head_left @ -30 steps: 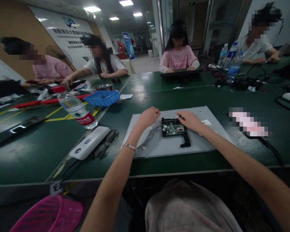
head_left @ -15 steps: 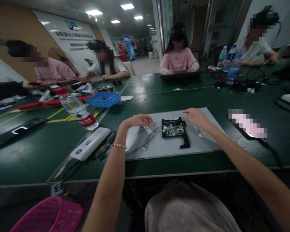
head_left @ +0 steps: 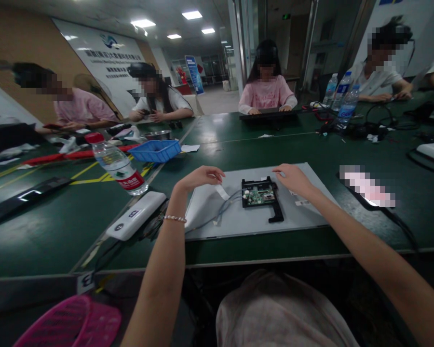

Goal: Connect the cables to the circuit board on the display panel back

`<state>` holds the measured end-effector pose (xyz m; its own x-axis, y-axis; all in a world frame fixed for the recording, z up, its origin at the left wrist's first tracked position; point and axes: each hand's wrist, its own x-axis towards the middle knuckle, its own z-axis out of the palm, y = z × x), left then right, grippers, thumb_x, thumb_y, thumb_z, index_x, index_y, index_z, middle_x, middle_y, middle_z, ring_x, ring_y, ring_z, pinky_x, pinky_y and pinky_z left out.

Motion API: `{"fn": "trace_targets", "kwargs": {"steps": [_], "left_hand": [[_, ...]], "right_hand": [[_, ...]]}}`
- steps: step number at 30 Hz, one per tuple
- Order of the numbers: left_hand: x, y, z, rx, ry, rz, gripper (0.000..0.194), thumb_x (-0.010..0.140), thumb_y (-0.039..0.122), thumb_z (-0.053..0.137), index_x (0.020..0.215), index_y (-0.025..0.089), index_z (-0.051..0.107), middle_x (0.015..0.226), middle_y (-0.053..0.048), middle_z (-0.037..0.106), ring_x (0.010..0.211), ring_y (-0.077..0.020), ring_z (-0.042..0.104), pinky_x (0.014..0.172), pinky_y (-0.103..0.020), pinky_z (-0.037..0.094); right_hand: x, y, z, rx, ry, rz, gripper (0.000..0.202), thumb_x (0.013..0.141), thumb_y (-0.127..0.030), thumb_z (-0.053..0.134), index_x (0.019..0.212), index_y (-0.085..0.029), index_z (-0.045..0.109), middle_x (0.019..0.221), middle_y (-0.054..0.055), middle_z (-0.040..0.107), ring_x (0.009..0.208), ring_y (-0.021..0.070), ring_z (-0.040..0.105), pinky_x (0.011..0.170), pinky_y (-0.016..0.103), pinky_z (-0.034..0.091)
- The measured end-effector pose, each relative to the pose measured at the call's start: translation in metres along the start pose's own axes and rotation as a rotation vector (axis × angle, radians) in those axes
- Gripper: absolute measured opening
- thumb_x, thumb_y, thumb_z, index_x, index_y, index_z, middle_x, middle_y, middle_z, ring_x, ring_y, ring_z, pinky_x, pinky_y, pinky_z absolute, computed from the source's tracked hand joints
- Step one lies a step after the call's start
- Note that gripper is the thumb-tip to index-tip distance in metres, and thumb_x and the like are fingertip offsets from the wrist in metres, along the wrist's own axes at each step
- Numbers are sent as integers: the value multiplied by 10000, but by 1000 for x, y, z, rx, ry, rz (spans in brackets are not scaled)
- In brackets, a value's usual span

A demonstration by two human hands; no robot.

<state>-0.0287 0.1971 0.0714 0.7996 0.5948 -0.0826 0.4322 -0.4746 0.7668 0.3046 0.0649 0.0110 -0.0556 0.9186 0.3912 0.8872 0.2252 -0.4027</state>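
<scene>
green circuit board (head_left: 256, 196) in a black plastic bracket (head_left: 277, 211) lies just right of the frame's centre on a flat grey panel (head_left: 246, 228), long side running left to right. my right hand (head_left: 293, 178), loosely open, is nearer, by its upper right corner; my left hand (head_left: 201, 177), fingers curled, is farther, up and left, at a white strip (head_left: 223, 193). i cannot tell whether it grips that.

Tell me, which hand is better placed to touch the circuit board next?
Probably the right hand: its fingers are nearer the circuit board, while the left hand is by the white strip.
</scene>
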Motion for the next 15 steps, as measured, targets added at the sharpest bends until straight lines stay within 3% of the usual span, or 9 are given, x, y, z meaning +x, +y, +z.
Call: {"fn": "trace_targets", "kwargs": {"steps": [4, 10, 15], "left_hand": [[-2, 17, 6, -70, -39, 26, 334, 721, 301, 704, 994, 116, 650, 892, -70, 682, 831, -152, 634, 782, -268, 504], [-5, 26, 7, -119, 7, 46, 346, 716, 308, 722, 1000, 126, 646, 904, -68, 683, 844, -150, 636, 802, -289, 505], [3, 24, 15, -149, -120, 58, 295, 699, 286, 741, 926, 113, 666, 861, -68, 686, 796, -146, 647, 775, -275, 502]], "right_hand": [[0, -5, -3, 8, 13, -10, 281, 896, -184, 470, 1088, -159, 674, 1110, 96, 685, 1051, 217, 614, 960, 359, 436], [-1, -8, -3, 6, 12, -38, 282, 900, -181, 463, 1082, -160, 678, 1100, 93, 689, 1041, 220, 617, 945, 357, 447], [0, -6, 0, 7, 1, -48, 280, 889, -170, 469, 1071, -153, 681, 1097, 93, 692, 1041, 222, 618, 953, 355, 442]]}}
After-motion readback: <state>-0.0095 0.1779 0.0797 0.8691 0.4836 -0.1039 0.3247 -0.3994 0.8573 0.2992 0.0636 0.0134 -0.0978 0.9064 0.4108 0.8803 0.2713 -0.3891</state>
